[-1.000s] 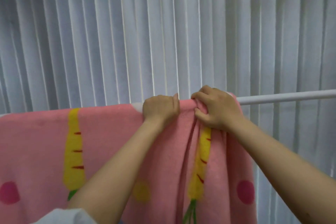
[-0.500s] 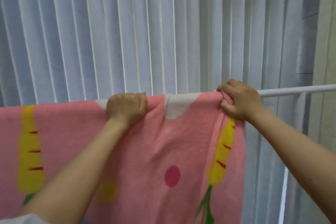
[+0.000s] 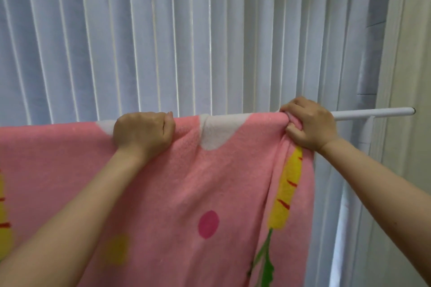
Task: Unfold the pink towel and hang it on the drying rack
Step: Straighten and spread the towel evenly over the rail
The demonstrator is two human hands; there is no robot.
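while both hands (left hand (image 3: 143, 131), right hand (image 3: 309, 123)) clench the pink towel (image 3: 186, 182), it hides the rack bar (image 3: 373, 114).

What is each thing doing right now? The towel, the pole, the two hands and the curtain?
pink towel: unfolded, draped over the rail, bunched at its right edge.
drying rack rail: level, right end bare, the rest under the towel.
left hand: fingers curled round the towel's top on the rail.
right hand: pinches the towel's bunched right corner at the rail.
white blinds: closed, hanging straight behind the rack.
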